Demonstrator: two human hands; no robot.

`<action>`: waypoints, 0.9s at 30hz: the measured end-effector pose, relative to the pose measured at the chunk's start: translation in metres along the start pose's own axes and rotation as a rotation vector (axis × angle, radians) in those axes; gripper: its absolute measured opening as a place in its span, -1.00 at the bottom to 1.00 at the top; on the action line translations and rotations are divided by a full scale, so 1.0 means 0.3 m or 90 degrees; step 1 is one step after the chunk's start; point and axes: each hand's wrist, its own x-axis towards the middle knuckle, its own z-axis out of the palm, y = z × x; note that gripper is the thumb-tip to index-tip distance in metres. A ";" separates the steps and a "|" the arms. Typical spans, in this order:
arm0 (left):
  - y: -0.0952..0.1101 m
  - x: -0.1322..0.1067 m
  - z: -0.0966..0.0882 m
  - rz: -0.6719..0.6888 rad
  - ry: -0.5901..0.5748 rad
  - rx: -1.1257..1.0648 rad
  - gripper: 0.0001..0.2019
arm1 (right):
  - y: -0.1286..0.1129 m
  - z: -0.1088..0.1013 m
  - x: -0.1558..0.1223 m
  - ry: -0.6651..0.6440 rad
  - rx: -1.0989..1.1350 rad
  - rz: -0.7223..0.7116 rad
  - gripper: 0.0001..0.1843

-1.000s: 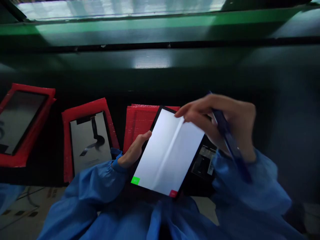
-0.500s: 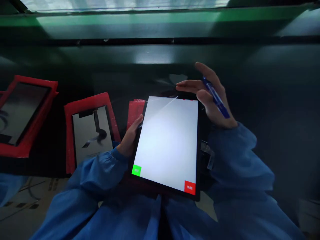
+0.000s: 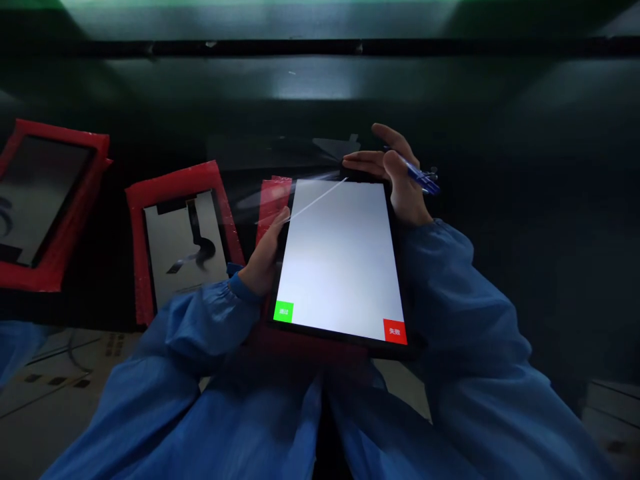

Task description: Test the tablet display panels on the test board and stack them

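A tablet-sized display (image 3: 340,260) glows white, with a green square (image 3: 283,311) and a red square (image 3: 395,331) at its lower corners. My left hand (image 3: 265,257) is closed around its left edge, thumb on top. At the top right corner, my right hand (image 3: 400,173) holds a blue pen (image 3: 423,179) tucked behind the thumb. Its fingers stretch left along the display's top edge; whether they also grip the display cannot be made out. Clear film (image 3: 305,180) lifts from the upper left corner, with a bright fold line across the screen.
Left of my hand lies a panel with a dark ribbon cable (image 3: 200,233) in a red-taped frame (image 3: 175,177). Another red-framed panel (image 3: 47,193) lies farther left. A small red piece (image 3: 273,200) sits behind the display. The dark bench (image 3: 525,200) extends right.
My right hand has come left and down onto the display's top right corner, with the pen. The display has turned slightly and its lower edge has risen in view. More lifted film shows.
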 end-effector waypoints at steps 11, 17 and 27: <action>-0.006 0.007 -0.017 -0.035 0.038 0.020 -0.53 | 0.026 0.007 -0.009 0.003 -0.003 0.064 -0.21; -0.008 0.012 -0.029 -0.031 0.000 0.005 -0.57 | 0.017 0.013 -0.016 0.014 -0.004 0.074 -0.26; -0.021 0.012 -0.028 0.030 -0.048 0.027 -0.56 | -0.015 0.001 0.007 0.058 0.129 0.068 -0.36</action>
